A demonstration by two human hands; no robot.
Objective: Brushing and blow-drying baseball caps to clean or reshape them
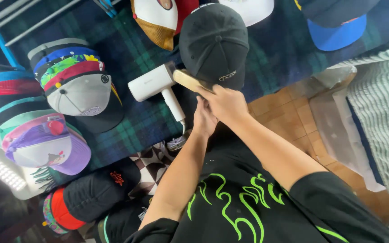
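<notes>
Head view: the person is looking down over a dark green plaid cloth (136, 58) covered with caps. The right hand (223, 103) is closing around a tan wooden brush handle (189, 81) and pressing its far end against the brim side of a black cotton baseball cap (213, 42), which is lying in the middle far part of the scene. The left hand (203, 119) is tucking in just beneath the right one, touching it; whether it is gripping anything I cannot tell. A white handheld steamer (158, 85) is resting on the cloth just left of the cap, its nozzle pointing toward the brush. Further left, a stack of colourful caps with a grey brim (75, 78) is sitting far, and a purple and white cap (46, 148) is sitting nearer. A blue-brimmed cap (336, 33) is lying at the far right.

To brush well here, I judge that the cap needs steadying so it is not sliding, with short, light strokes following the fabric's curve.
</notes>
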